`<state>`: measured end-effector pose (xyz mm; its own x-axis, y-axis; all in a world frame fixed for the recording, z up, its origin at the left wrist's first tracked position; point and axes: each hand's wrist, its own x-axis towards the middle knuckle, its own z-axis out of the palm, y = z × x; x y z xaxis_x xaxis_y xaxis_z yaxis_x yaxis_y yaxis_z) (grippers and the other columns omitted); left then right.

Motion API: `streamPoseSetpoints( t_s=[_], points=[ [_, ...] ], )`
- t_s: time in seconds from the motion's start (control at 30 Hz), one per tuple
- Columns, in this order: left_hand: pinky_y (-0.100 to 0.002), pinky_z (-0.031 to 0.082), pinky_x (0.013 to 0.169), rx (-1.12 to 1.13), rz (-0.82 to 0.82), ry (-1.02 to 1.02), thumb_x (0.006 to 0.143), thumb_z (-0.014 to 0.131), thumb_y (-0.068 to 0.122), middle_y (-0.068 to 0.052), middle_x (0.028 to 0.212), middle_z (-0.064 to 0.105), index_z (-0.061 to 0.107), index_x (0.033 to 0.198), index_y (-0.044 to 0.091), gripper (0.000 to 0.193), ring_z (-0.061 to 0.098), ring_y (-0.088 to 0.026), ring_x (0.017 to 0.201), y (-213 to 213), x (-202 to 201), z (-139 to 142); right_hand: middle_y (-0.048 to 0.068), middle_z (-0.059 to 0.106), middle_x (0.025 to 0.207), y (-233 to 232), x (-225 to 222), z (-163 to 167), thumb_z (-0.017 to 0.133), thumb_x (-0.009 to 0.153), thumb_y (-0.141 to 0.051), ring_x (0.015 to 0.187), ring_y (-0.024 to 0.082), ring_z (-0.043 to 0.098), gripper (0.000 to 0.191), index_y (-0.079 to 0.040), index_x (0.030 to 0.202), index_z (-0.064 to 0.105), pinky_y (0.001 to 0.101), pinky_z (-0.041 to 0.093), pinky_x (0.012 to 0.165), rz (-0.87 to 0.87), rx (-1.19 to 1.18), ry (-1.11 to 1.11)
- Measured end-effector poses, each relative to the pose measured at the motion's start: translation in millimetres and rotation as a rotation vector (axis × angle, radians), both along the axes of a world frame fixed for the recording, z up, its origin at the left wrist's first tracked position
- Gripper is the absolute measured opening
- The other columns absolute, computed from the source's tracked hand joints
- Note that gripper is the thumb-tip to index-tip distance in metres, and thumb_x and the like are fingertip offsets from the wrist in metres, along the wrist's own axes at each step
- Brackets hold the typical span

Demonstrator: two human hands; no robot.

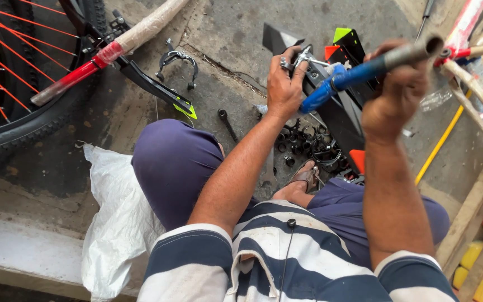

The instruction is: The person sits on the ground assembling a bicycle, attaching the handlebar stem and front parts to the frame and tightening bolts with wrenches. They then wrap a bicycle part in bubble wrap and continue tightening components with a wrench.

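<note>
Blue-handled metal wrench (359,72) sits gripped in the closed right hand (393,92), above the black plastic mudguard (339,112). The left hand (284,86) pinches a small metal bracket (303,59) on it. A crumpled white plastic bag (115,218) lies near left on the concrete floor (225,33).

Bike repair workshop, floor-level: cracked concrete floor (225,33) held a spoked bicycle wheel (12,84), loose brake caliper (177,61), spanner (227,124), pile of small metal parts (308,145), wrapped frame tubes (476,84).
</note>
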<state>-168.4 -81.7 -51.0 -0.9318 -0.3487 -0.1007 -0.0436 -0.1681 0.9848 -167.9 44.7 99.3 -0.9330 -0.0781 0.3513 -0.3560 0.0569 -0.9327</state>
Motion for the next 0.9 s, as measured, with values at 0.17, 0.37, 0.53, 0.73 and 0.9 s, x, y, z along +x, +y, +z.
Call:
streamPoseSetpoints(
  t_s=[0.17,0.37,0.53,0.73,0.9],
  points=[
    [-0.038,0.054,0.099,-0.096,-0.053,0.217,0.105,0.065,0.023,-0.009,0.126,0.058,0.060,0.138,0.016,0.035,0.066,-0.027,0.116,6,20,17,0.009,0.048,0.089,23,-1,-33,0.060,0.108,-0.060,0.073,0.021,0.054,0.057,-0.004,0.108,0.048,0.0329,0.049,0.070,-0.054,-0.139,0.084],
    [-0.040,0.056,0.088,-0.106,-0.160,0.230,0.103,0.065,0.020,-0.010,0.125,0.057,0.058,0.140,0.017,0.037,0.069,-0.030,0.103,8,26,26,0.007,0.040,0.083,60,1,-37,0.048,0.105,-0.069,0.061,0.020,0.045,0.066,-0.003,0.100,0.043,0.0324,0.045,0.058,-0.064,-0.243,0.081],
    [-0.043,0.056,0.087,-0.218,-0.172,0.288,0.104,0.066,0.020,-0.010,0.127,0.056,0.056,0.141,0.018,0.039,0.067,-0.032,0.106,17,27,25,0.007,0.040,0.081,76,2,-43,0.041,0.103,-0.073,0.058,0.020,0.046,0.070,-0.003,0.098,0.044,0.0314,0.045,0.056,-0.100,-0.203,0.098],
    [-0.042,0.057,0.087,-0.261,-0.176,0.317,0.104,0.067,0.019,-0.009,0.127,0.054,0.055,0.143,0.019,0.042,0.067,-0.030,0.106,20,24,19,0.007,0.042,0.084,78,3,-43,0.039,0.102,-0.073,0.057,0.019,0.047,0.070,-0.004,0.098,0.044,0.0302,0.046,0.054,-0.099,-0.184,0.106],
    [-0.043,0.055,0.092,-0.367,-0.250,0.404,0.100,0.069,0.018,-0.008,0.127,0.054,0.054,0.145,0.018,0.047,0.065,-0.033,0.108,22,24,24,0.007,0.041,0.082,66,1,-44,0.042,0.103,-0.071,0.057,0.019,0.045,0.068,-0.003,0.099,0.044,0.0308,0.044,0.053,-0.103,-0.178,0.115]
  ],
)
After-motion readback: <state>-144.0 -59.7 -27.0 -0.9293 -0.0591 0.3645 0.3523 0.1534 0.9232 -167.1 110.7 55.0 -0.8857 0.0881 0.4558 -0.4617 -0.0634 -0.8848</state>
